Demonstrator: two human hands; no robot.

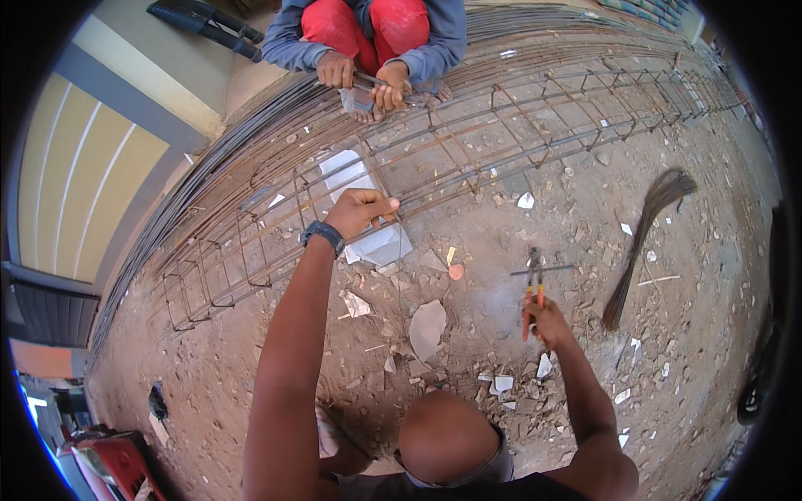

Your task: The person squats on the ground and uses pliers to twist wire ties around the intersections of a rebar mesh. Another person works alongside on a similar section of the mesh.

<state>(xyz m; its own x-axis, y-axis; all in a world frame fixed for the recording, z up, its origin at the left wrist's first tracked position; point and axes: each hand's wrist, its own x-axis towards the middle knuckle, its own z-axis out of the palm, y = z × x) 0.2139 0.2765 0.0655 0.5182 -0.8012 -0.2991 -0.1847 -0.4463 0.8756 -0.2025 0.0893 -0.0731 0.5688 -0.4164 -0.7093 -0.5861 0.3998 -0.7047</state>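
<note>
A long rebar cage (476,171) of rusty bars and square stirrups lies across the ground in front of me. My left hand (365,210) is at its near side, fingers pinched together around what looks like a thin wire (400,271) trailing downward. Orange-handled pincers (535,288) are gripped in my right hand (547,322), held over the ground away from the cage, their jaws pointing forward. Close to the jaws is a short dark rod (555,268). Pale tile pieces (383,246) lie beneath the cage by my left hand.
Across the cage squats a person in red trousers, both hands (388,86) on a tool. A bundle of thin wire (647,242) lies at right. Long loose bars (180,196) run along the wall. Broken tile (428,330) and rubble litter the dirt. A red vehicle (125,468) stands lower left.
</note>
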